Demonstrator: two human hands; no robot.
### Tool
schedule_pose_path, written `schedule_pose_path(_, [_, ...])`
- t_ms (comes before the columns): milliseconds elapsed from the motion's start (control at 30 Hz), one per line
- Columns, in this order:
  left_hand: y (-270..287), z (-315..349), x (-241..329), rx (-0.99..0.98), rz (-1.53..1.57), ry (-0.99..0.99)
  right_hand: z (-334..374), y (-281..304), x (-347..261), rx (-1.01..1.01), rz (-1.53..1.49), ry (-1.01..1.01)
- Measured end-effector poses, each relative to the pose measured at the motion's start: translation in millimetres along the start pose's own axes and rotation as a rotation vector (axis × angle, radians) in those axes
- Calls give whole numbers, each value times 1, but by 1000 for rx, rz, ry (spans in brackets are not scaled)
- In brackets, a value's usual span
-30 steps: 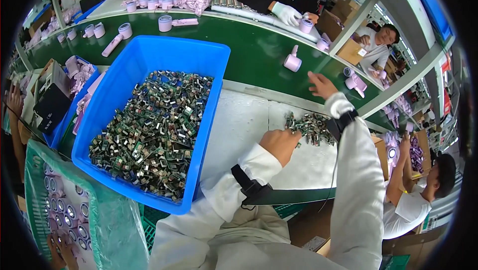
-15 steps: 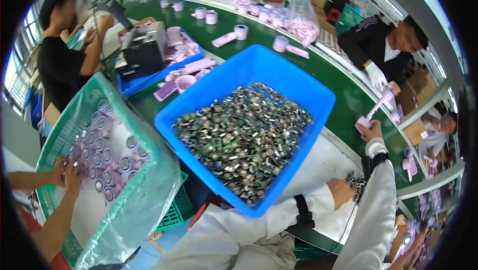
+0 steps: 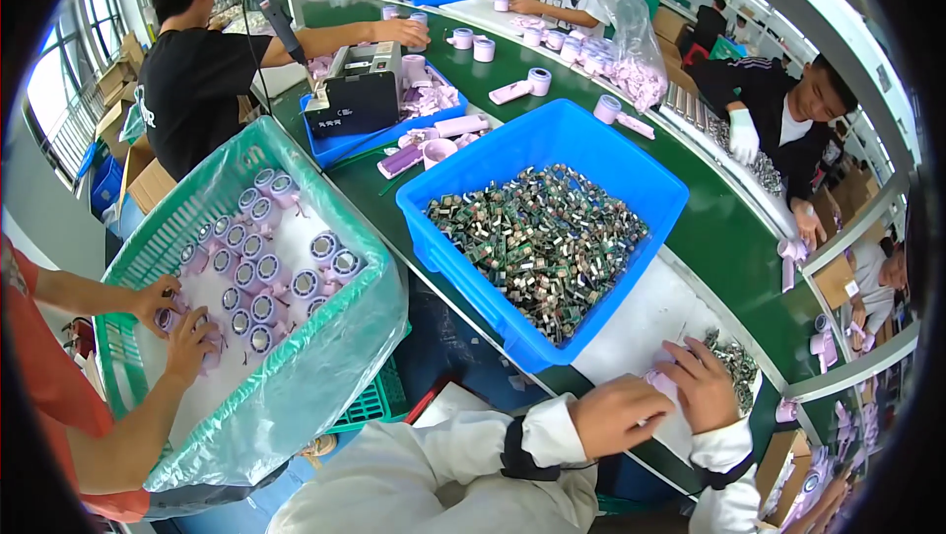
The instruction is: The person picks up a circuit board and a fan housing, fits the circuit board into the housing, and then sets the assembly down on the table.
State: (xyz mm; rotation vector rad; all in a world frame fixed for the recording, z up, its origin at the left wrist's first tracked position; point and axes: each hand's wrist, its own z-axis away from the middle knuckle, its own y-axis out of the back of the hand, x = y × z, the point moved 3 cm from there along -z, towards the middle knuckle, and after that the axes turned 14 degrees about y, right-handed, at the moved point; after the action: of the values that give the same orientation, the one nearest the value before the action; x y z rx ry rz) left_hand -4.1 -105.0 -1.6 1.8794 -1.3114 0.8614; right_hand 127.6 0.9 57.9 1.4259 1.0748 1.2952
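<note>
My right hand (image 3: pixel 704 392) curls over a lilac plastic casing (image 3: pixel 663 383) above the white work surface (image 3: pixel 631 322); most of the casing is hidden under the fingers. Close on its left, my left hand (image 3: pixel 619 418) has its fingers drawn together; whatever they pinch is too small or hidden to make out. Beside my right hand lies a small heap of circuit boards (image 3: pixel 733 365). Just beyond both hands stands a tilted-looking blue bin (image 3: pixel 463 276), with a large pile of small circuit boards (image 3: pixel 542 243) inside.
Left of me, another person's hands (image 3: pixel 182 332) handle round lilac parts in a green crate (image 3: pixel 128 362) lined with clear plastic. A green conveyor (image 3: pixel 680 194) curves past the bin, carrying lilac casings (image 3: pixel 607 108). Across it, a gloved co-worker (image 3: pixel 746 135) sits by a metal-filled tray.
My right hand has come back from the conveyor with a lilac casing. My left hand has left the small board heap and moved nearer me. The view has shifted left.
</note>
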Motion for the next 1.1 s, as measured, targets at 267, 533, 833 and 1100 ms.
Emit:
schedule_pose_path(267, [5, 35, -25, -106, -46, 194, -5, -10, -51, 299, -371, -476])
schedule_pose_path(533, [11, 44, -23, -158, 24, 258, 9, -37, -39, 236, -625, -513])
schedule_pose_path(833, [16, 38, -29, -187, 45, 450, 16, -32, -35, 260, -498, -441])
schedule_pose_path(1100, [10, 40, -23, -169, -5, 343, 23, -32, -39, 335, -477, -377])
